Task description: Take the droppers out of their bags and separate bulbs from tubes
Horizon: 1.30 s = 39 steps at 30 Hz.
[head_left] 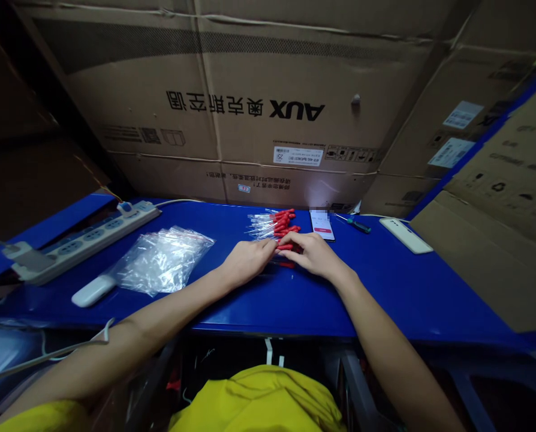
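Bare Hands Meet Over a Red-Handled Tool (pixel 285 246) Beneath an Upside-Down AUX Carton (pixel 245 66)

A person in a yellow garment (pixel 263 405) works at a blue tabletop (pixel 268 303), the left hand (pixel 249 262) and right hand (pixel 315 255) nearly meeting near the middle. The right hand's grip pinches the tool's red handle between thumb and fingers; the left hand's grip is closed at the other end, its exact hold partly hidden by the fingers. Just beyond lies a row of similar pieces (pixel 282 223), red ends to the right and clear, shiny ends to the left.

Behind, printing on the cardboard reads "AUX" and "奥克斯空调" upside down. An inverted white label (pixel 298 157) bears the number 25; much of its finer type is too small to read.

A lit phone (pixel 324 230) lies near the carton, with a green-and-black screwdriver (pixel 359 225) and a cream phone (pixel 405 235) farther right. At left, clear plastic bags (pixel 162 258) lie between the hands and a white power strip (pixel 88 238), a white rounded device (pixel 93 290) touching them.

A strip of bare blue surface separates the hands from the near edge; a wider stretch runs from the right forearm toward the cardboard (pixel 479 264) at right. The carton bounds the far side.
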Available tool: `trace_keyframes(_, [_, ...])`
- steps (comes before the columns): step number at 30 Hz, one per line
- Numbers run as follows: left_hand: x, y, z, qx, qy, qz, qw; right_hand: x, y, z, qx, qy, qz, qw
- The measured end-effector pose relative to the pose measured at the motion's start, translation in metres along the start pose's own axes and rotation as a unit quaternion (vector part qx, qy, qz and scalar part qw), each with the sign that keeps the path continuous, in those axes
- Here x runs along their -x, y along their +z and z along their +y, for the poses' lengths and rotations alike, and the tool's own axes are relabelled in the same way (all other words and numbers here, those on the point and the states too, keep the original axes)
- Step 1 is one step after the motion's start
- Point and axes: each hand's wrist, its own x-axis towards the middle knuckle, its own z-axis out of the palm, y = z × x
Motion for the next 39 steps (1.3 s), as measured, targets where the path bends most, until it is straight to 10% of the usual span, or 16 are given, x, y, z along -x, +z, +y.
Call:
trace_keyframes(13, [-0.008, -0.015, 0.001, 0.04, -0.051, -0.14, 0.988, 0.001, -0.003, 0.013, -0.053, -0.055, 0.045, 0.996])
trace_keyframes(39, [-0.01, -0.021, 0.005, 0.055, -0.051, -0.122, 0.99, 0.003, -0.016, 0.015, -0.104, -0.016, 0.026, 0.994])
